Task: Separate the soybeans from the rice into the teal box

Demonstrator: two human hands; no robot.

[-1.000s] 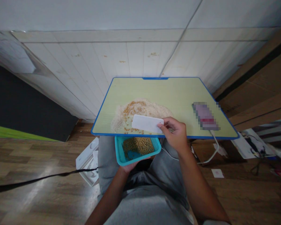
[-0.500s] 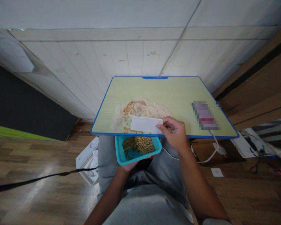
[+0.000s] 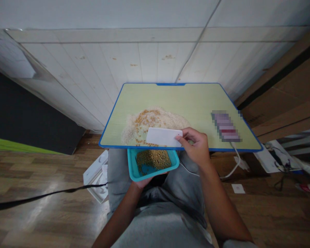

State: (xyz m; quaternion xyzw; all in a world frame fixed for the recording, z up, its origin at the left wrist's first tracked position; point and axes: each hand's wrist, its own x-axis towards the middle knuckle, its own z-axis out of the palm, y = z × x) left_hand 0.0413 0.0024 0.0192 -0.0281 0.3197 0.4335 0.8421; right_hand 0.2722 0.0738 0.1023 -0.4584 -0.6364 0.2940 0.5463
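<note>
A small blue-rimmed table (image 3: pixel 186 100) stands over my lap. On it lies a pile of white rice mixed with yellow beans (image 3: pixel 152 120). My right hand (image 3: pixel 196 146) pinches a white plastic card (image 3: pixel 164 137) at the table's near edge, in front of the pile. Below that edge my left hand (image 3: pixel 144 181) holds a teal tray (image 3: pixel 133 170) from underneath. The tray carries a heap of yellow beans (image 3: pixel 153 159). Most of my left hand's fingers are hidden under the tray.
A phone (image 3: pixel 226 126) with a white cable (image 3: pixel 235 162) lies on the table's right side. A white panelled wall rises behind. Brown cardboard boxes (image 3: pixel 286 96) lean at the right. A black strap (image 3: pixel 41 197) and white packaging (image 3: pixel 96 177) lie on the wooden floor at left.
The white card and my right hand have shifted slightly to the right along the table's near edge. The tray stays in the same place.
</note>
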